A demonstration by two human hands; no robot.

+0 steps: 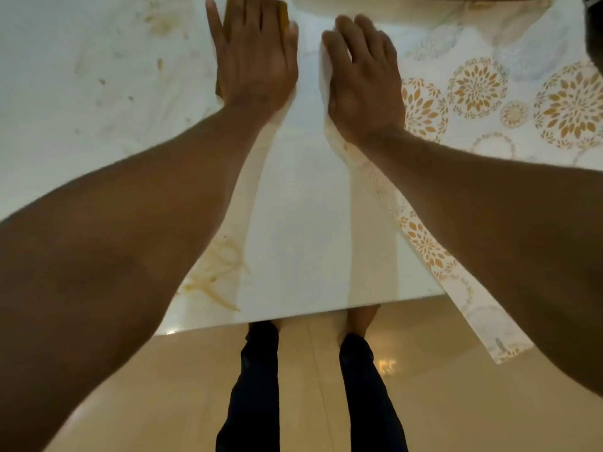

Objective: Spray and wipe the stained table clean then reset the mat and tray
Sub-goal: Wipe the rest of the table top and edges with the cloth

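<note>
The white table (300, 223) carries yellow-brown stains near its front edge (215, 272) and more smears at the far left (156, 24). My left hand (257, 60) lies flat, fingers stretched, on a yellow cloth (284, 14), most of which is hidden under the palm. A white mat with gold flower patterns (489, 93) covers the right part of the table and hangs over the front edge. My right hand (362, 83) rests on the mat's turned-up left edge, where the plain white underside shows. No tray or spray bottle is in view.
The table's front edge runs across the lower middle, with a beige tiled floor (456, 402) below it. My legs in dark trousers (257, 386) stand close to the edge. A dark object (594, 44) cuts in at the upper right.
</note>
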